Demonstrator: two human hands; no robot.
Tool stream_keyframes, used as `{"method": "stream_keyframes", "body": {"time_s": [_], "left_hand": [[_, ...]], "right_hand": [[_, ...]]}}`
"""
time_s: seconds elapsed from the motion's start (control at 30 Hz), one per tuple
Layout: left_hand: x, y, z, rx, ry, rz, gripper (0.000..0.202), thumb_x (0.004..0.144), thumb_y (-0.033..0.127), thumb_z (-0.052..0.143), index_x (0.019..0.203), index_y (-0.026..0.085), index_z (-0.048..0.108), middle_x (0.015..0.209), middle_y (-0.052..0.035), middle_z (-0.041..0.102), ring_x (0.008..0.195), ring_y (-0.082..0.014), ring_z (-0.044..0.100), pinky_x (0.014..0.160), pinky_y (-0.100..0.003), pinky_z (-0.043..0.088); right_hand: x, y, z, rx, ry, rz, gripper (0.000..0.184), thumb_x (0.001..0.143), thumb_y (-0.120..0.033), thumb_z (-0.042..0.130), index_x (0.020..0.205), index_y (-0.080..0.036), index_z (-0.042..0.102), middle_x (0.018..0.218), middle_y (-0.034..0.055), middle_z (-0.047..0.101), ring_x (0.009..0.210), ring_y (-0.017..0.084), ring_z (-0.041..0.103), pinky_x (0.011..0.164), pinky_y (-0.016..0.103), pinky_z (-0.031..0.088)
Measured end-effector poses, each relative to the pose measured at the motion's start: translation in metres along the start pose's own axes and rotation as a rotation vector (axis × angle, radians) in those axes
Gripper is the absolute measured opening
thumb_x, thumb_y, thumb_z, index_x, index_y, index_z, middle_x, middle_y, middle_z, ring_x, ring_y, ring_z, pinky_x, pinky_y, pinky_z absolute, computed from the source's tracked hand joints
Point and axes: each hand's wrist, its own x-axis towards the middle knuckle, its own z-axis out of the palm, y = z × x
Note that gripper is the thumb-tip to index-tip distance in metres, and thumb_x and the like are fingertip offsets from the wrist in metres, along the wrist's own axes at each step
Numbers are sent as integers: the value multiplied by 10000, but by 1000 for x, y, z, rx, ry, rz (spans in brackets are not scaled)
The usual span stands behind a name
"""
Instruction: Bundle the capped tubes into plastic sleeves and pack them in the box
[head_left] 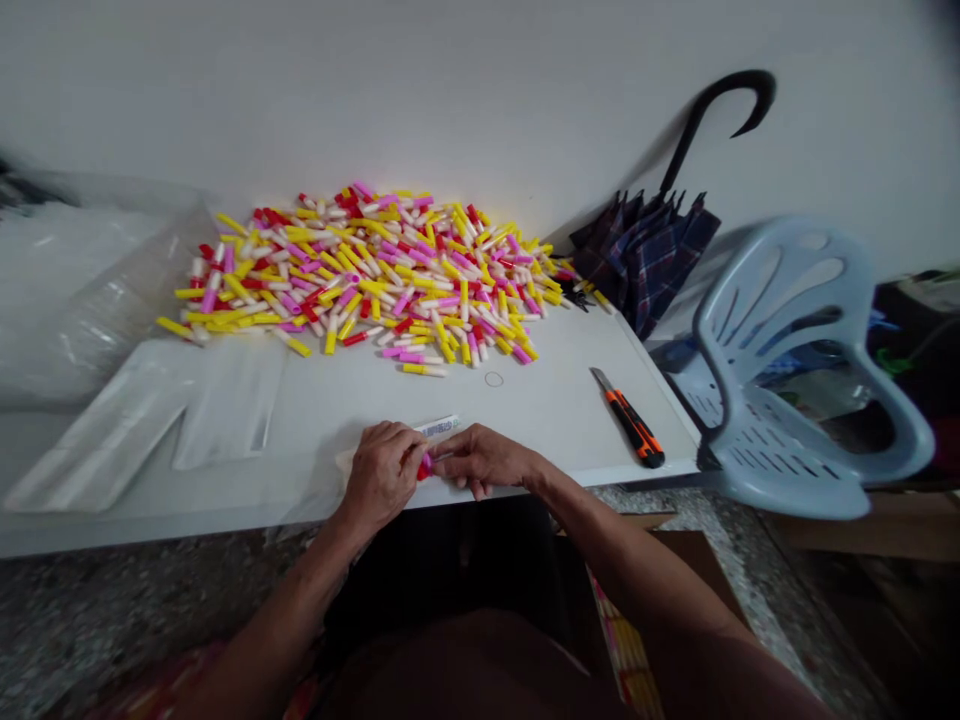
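My left hand (382, 475) and my right hand (484, 462) meet at the near table edge, both gripping a small white tube (439, 428) with a printed label. A pink end (425, 466) shows between my fingers, and the hands hide much of the tube. Beyond them, a large loose pile of small plastic tubes (367, 280) with yellow, pink, red and white parts lies against the wall. A clear plastic sheet (349, 462) lies partly under my left hand.
The white table (390, 395) holds flat clear plastic sheets (142, 420) at left and an orange-and-black utility knife (628, 418) at right. A small ring (493, 379) lies near the pile. A folded plaid umbrella (645, 255) and a pale blue chair (795, 390) stand beyond the right edge.
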Motion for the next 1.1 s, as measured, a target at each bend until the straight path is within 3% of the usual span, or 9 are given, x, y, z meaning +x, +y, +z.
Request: {"method": "stream_keyframes", "body": {"time_s": [0.17,0.33,0.43,0.53,0.67,0.8,0.87,0.97,1.1], "left_hand": [[2,-6,-2,-20,-1,-16,175,1018,249,563,876,224,662,870,-25,711,874,-221,627,882,-415,442],[1,-9,1,-55,29,-1,175,1024,269,565,887,224,663,877,-28,706,881,-220,615,883,-408,449],[0,-7,3,-68,62,-6,177,1035,281,563,897,228,660,882,-27,703,888,-220,611,885,-404,450],[0,-6,4,-83,74,-7,173,1034,277,569,897,227,662,881,-26,702,886,-217,615,884,-401,453],[1,-6,3,-82,61,-16,178,1026,274,579,878,226,665,864,-25,699,876,-221,613,867,-400,456],[1,-5,1,-101,68,-38,167,1025,275,586,888,222,665,870,-28,698,880,-219,611,861,-399,462],[1,-5,2,-106,68,-46,166,1025,274,588,886,225,663,865,-25,697,876,-216,609,868,-400,462],[1,-5,2,-106,66,-44,167,1025,270,586,881,229,659,871,-23,702,872,-215,611,872,-404,460],[1,-5,1,-98,72,-38,168,1026,260,576,883,227,659,872,-24,706,869,-216,613,873,-411,457]], "right_hand": [[-5,2,-13,-59,-6,-80,510,900,-542,752,1276,-197,749,685,-38,610,468,100,584,450,206,460],[18,-16,-79,-327,936,-238,337,1007,-424,570,1029,-152,767,768,36,708,603,146,644,609,249,486],[47,-30,-114,-555,1134,-115,237,961,-318,610,1083,-168,747,997,89,767,870,217,709,750,281,501],[73,-39,-128,-721,1122,43,282,919,-266,624,1169,-181,723,1109,131,765,1033,287,696,812,330,506],[88,-48,-131,-758,1063,70,276,853,-213,663,1114,-162,735,1149,168,754,1062,328,695,812,359,518],[70,-50,-134,-749,1001,8,288,825,-225,704,1102,-155,743,1068,146,770,991,299,720,787,340,540],[49,-42,-130,-585,990,-111,372,842,-245,691,1204,-159,715,966,105,774,831,245,737,711,316,557],[11,-19,-108,-147,944,-364,459,843,-328,716,1265,-153,666,839,58,759,649,200,716,580,293,566],[-23,22,-54,127,835,-489,413,837,-450,795,1133,-179,694,895,72,788,756,205,745,589,287,590]]}}
